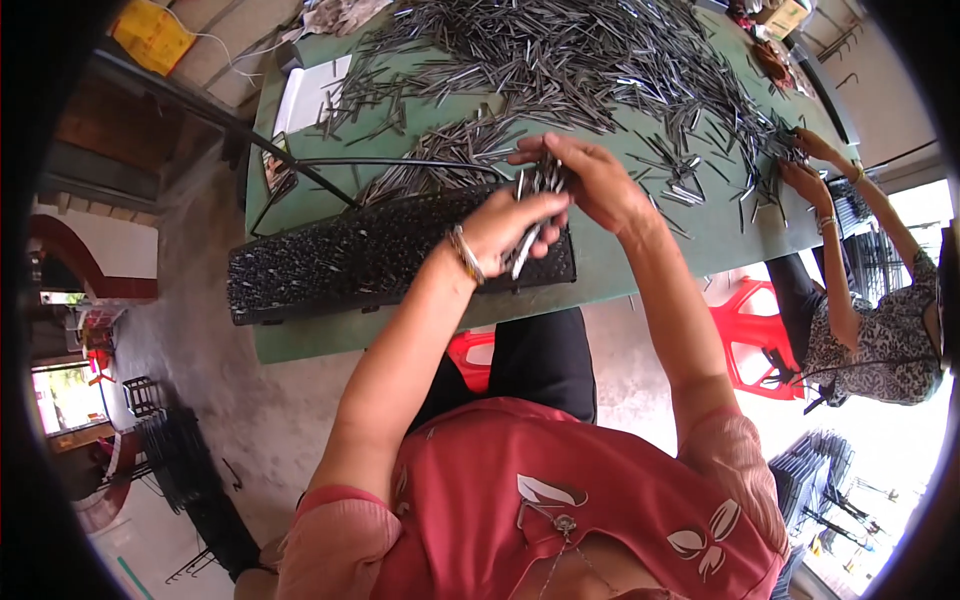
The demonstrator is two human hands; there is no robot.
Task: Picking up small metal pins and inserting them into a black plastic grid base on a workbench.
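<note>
Green table [700, 235] strewn with metal pins [560, 60]; both hands' [515, 228] grip around a pin bundle [540, 185].

I'm in a small open-sided workshop: my green worktable [700, 235] is heaped with loose metal pins [560, 60], a co-worker [870, 330] sorts alongside, and wire racks [815, 480] are stacked on the concrete floor [230, 400].
</note>
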